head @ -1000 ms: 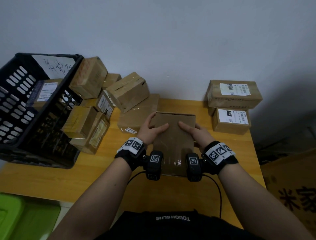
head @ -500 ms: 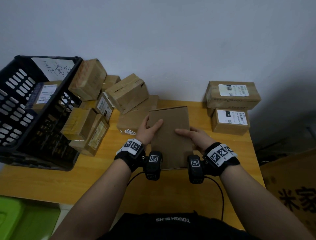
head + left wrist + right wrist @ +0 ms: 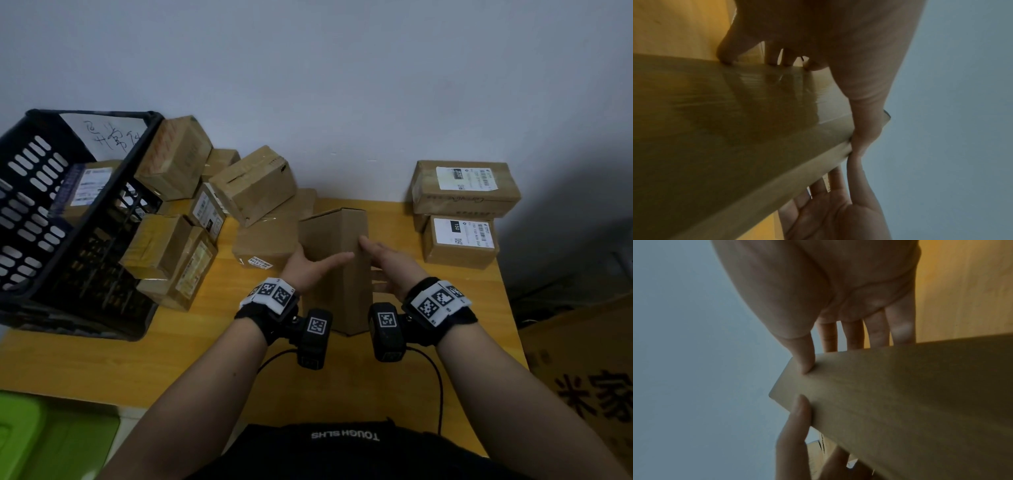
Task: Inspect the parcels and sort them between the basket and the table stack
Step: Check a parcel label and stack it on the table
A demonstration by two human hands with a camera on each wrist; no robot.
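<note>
A plain brown cardboard parcel [image 3: 337, 267] is held above the wooden table [image 3: 191, 363], turned so one long edge faces me. My left hand [image 3: 310, 265] grips its left side, thumb across the near face. My right hand [image 3: 385, 260] grips the right side. In the left wrist view the parcel [image 3: 735, 129] shows a taped face, with fingers on its far edge. The right wrist view has the thumb [image 3: 805, 356] pressed on the parcel [image 3: 900, 394]. The black basket [image 3: 24, 205] lies tipped at the left. Two labelled boxes [image 3: 466, 188] are stacked at the back right.
A heap of cardboard parcels [image 3: 250, 185] lies between the basket and the held one. One labelled parcel [image 3: 85, 188] sits in the basket under a handwritten sheet [image 3: 109, 137]. A green bin [image 3: 41, 438] is at the lower left, a large carton [image 3: 589, 377] on the floor right.
Both hands have turned the parcel from its broad face towards me onto its edge and lifted it slightly. The pile, basket and stack have not moved.
</note>
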